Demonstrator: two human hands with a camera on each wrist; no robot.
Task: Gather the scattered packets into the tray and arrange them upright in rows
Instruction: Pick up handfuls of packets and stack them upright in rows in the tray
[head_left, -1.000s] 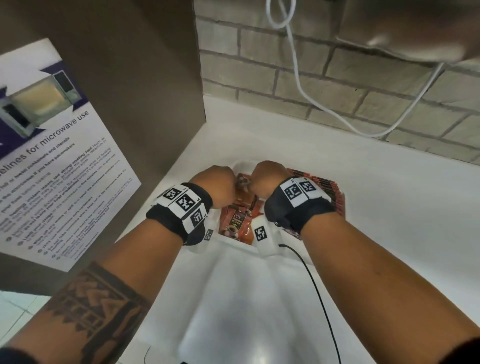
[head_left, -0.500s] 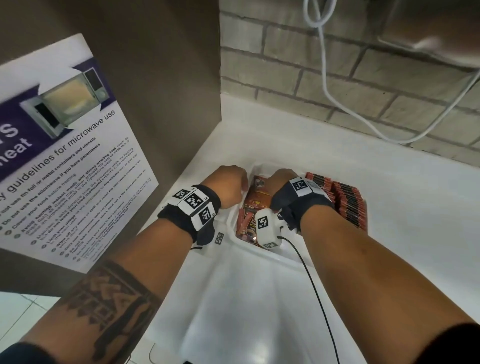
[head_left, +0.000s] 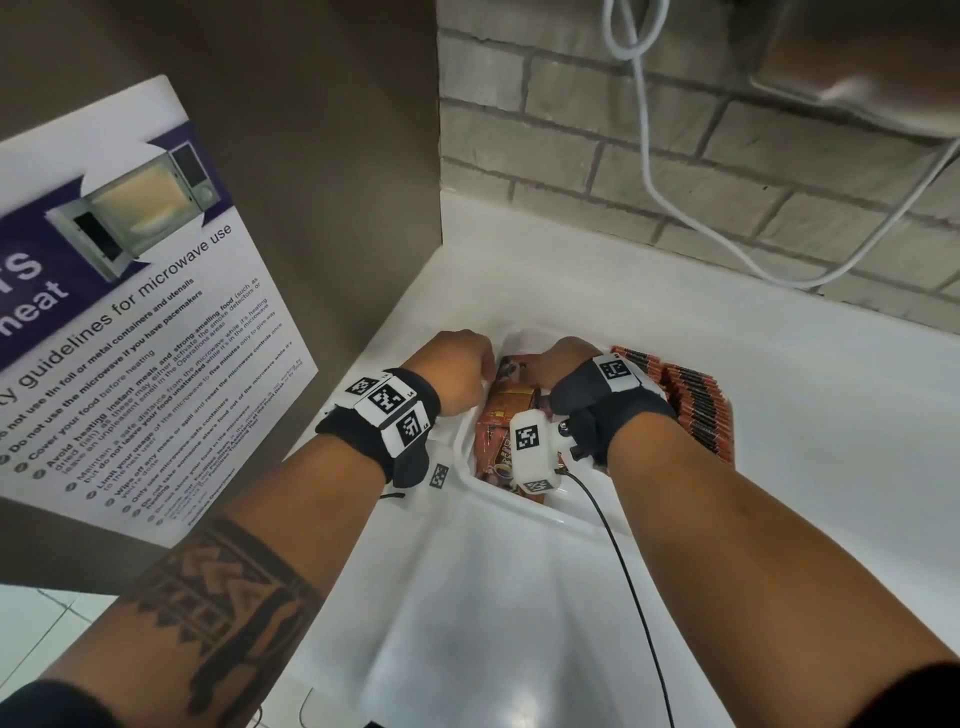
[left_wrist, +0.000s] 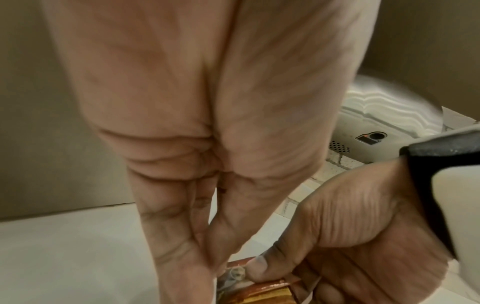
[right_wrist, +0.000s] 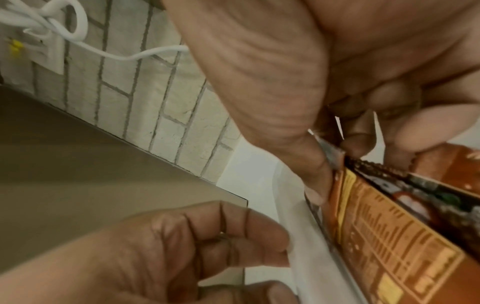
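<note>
Reaching forward over the white counter (head_left: 779, 415), both forearms extend toward the white tray (head_left: 524, 501) set near the corner of the counter. Loose brown packets (head_left: 496, 436) lie inside the tray at its left portion; a row of packets standing on edge (head_left: 696, 410) fills the right portion, against the tray's right side. The right hand (head_left: 558, 364) sits over the tray, thumb and fingertips pinching the top edge of one brown packet (right_wrist: 389, 226), as the right wrist view shows. The left hand (head_left: 457, 371) is at the tray's left rim, just beside the right hand; its fingers are held straight and pressed together, pointing downward, tips at the packet's corner in the left wrist view. Whether they grip anything cannot be told. Beyond the tray, a white cable (head_left: 675, 208) hangs along the brick wall (head_left: 571, 156). A microwave guidelines poster (head_left: 130, 322) is fixed to the brown panel at left.
</note>
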